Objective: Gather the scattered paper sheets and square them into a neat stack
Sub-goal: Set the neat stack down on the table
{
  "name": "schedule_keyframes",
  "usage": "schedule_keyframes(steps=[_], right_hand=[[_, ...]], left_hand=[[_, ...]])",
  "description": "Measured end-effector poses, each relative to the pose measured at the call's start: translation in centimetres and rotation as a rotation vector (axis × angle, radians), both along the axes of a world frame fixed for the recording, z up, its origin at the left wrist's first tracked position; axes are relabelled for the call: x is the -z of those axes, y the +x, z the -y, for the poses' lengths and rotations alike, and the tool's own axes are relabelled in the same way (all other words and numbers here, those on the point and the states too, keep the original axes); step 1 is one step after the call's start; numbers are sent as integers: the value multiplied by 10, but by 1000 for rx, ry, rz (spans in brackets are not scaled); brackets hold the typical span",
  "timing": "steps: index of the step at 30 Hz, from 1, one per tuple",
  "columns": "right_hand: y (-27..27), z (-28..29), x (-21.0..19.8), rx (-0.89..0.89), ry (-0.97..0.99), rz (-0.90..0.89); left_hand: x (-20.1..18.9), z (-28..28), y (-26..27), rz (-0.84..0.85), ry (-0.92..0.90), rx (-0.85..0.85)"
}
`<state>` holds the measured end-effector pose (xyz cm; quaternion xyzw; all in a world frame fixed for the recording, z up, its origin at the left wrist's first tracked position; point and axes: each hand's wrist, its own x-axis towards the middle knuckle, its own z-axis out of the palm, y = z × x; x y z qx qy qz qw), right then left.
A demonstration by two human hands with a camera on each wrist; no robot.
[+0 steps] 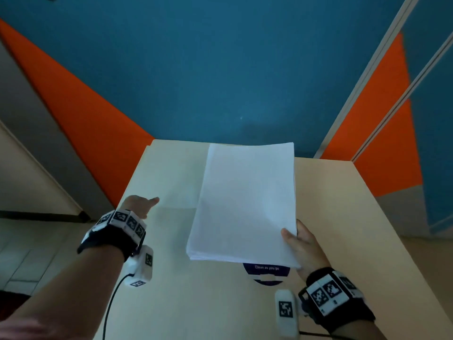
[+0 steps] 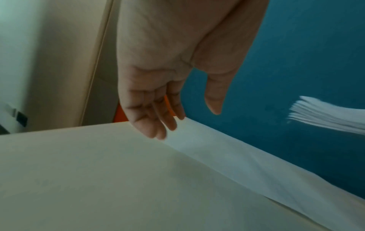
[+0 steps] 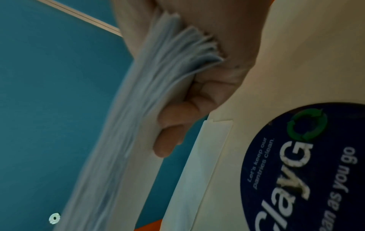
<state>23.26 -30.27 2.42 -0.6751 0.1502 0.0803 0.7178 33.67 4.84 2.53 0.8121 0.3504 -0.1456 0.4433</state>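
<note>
A thick stack of white paper sheets (image 1: 245, 204) is held above the pale table (image 1: 331, 204). My right hand (image 1: 297, 239) grips its near right corner, thumb on top and fingers curled underneath (image 3: 169, 132). In the right wrist view the stack's (image 3: 122, 125) edges fan slightly. A single loose sheet (image 1: 179, 177) lies flat on the table to the left of the stack. My left hand (image 1: 139, 204) hovers at that sheet's near left corner with straight fingers and holds nothing. The left wrist view has its fingertips (image 2: 158, 134) just above the sheet (image 2: 237, 164).
A round dark blue sticker (image 1: 267, 272) reading "Clean as you go" lies on the table under the stack's near edge. A blue and orange wall stands behind the table. The table's left edge runs close beside my left hand.
</note>
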Motion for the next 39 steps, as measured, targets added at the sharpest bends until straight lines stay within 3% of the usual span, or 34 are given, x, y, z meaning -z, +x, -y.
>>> schedule_keyframes(steps=[3, 10, 19, 26, 33, 34, 39], right_hand=[[5, 9, 3, 6, 26, 14], [11, 31, 14, 36, 50, 6], [8, 46, 31, 32, 58, 29], [4, 36, 33, 37, 8, 20], [-2, 26, 29, 43, 23, -2], [-4, 25, 28, 49, 20, -8], [-9, 25, 26, 43, -49, -30]], left_hand=[[22, -24, 28, -93, 356, 144], [46, -24, 45, -228, 513, 49], [48, -41, 63, -299, 469, 39], [44, -31, 58, -241, 501, 85], [38, -12, 45, -193, 546, 320], [38, -10, 45, -197, 535, 292], [47, -11, 36, -38, 159, 50]])
